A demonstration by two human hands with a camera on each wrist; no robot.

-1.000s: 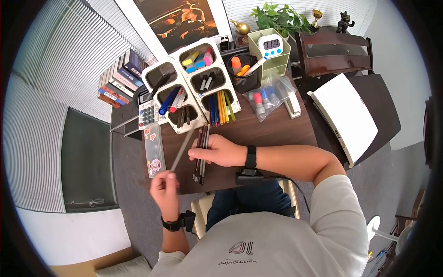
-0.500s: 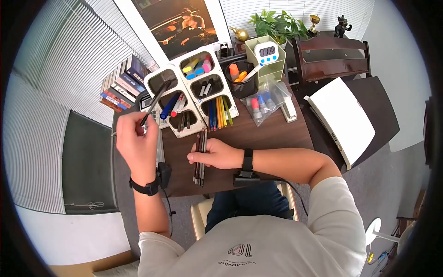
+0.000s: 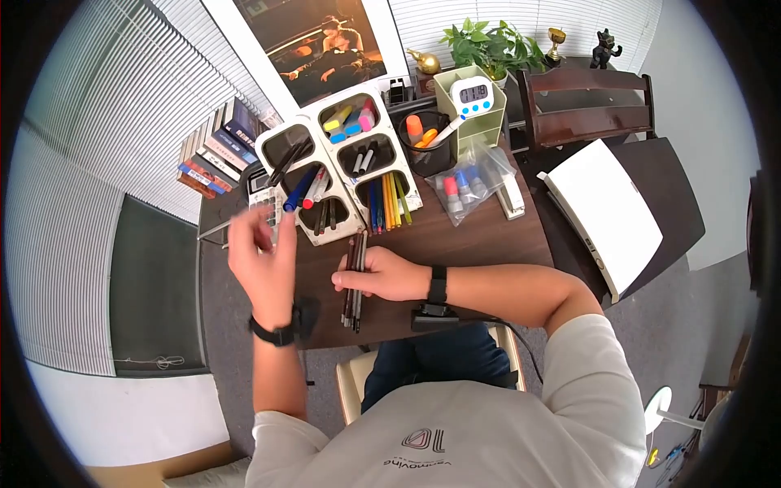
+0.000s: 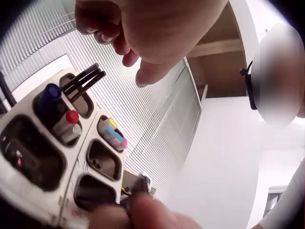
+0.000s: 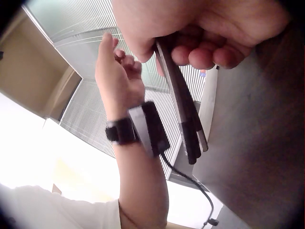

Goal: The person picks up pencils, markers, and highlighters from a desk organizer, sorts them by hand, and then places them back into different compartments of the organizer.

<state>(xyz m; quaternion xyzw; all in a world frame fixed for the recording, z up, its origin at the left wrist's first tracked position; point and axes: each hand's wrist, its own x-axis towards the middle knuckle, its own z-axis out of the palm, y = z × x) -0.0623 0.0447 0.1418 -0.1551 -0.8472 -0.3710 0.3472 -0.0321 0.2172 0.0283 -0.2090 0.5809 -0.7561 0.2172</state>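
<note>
In the head view my right hand (image 3: 386, 274) grips a bundle of slim dark pencils (image 3: 351, 307) over the front of the table, thumb across them. Their black ends stick out below the curled fingers in the right wrist view. My left hand (image 3: 264, 256) holds nothing; its fingers are loosely bent, just in front of a white desk organizer (image 3: 351, 230). Dark pencils (image 4: 85, 82) lean in the organizer's back-left compartment. Beside them stand a thick blue marker (image 3: 301, 191) and a red-capped one (image 3: 310, 201).
Colored pencils (image 3: 395, 203) and highlighters (image 3: 350, 126) fill other organizer compartments. A calculator (image 3: 264, 198) lies left of it. To the right are a black mesh cup (image 3: 431, 159), a clear bag of bottles (image 3: 468, 191) and a stapler (image 3: 511, 199). Books (image 3: 215, 150) stand at the far left.
My left hand carried a pencil from beside the bundle up to the back-left compartment and let it go there. It has since drawn back slightly, empty. My right hand stays with the bundle.
</note>
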